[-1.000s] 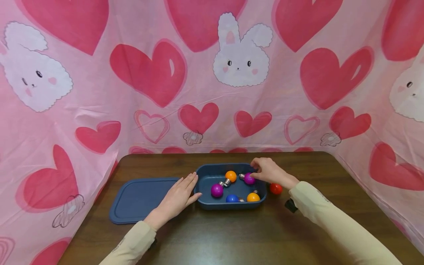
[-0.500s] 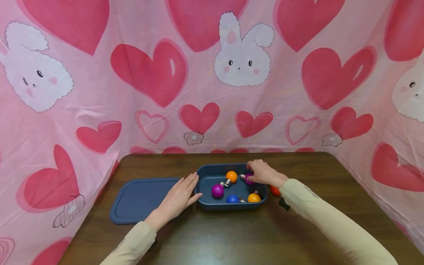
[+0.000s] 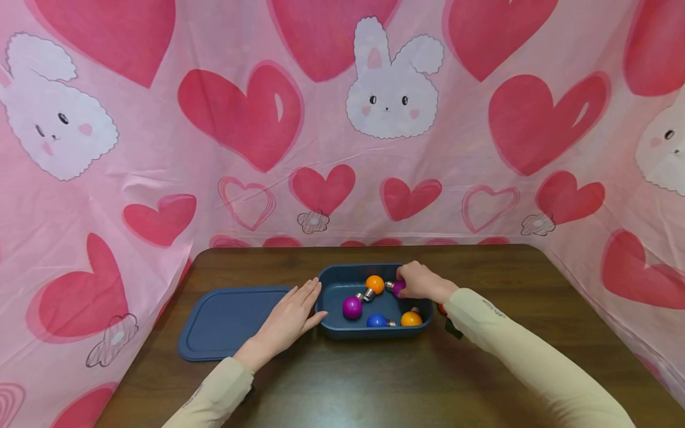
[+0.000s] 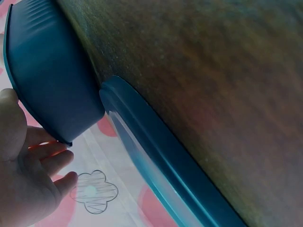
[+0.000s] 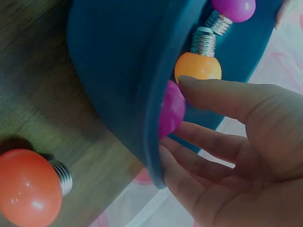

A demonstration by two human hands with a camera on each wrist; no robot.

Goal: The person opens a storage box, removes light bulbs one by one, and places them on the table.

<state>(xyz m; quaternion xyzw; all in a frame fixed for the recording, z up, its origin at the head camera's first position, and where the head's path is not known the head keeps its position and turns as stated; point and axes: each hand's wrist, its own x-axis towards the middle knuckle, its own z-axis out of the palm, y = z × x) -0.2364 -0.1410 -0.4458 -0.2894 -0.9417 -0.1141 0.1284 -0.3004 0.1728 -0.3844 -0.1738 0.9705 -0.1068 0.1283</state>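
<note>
A dark blue rectangular container (image 3: 371, 333) holds several round light bulbs with silver screw bases. At its left end, my left hand (image 3: 289, 312) touches the rim with straight fingers; the left wrist view shows the fingertips along the container wall (image 4: 52, 71). My right hand (image 3: 423, 282) reaches in at the back right corner, thumb and fingers around a purple bulb (image 5: 172, 111) whose base points left. Close by lies an orange bulb (image 5: 198, 66). Another purple bulb (image 3: 352, 307), a blue bulb (image 3: 377, 320) and a second orange bulb (image 3: 411, 318) sit nearer the front.
A flat blue lid (image 3: 227, 324) lies on the brown wooden table (image 3: 342, 386), left of the container. Outside the container, to its right, rests a red bulb (image 5: 31, 189), mostly hidden by the right arm in the head view. A pink heart-patterned cloth (image 3: 316, 137) hangs behind.
My right hand has moved left and down onto the purple bulb, which has shifted slightly left. The right sleeve now covers most of the red bulb. My left hand stays in place.
</note>
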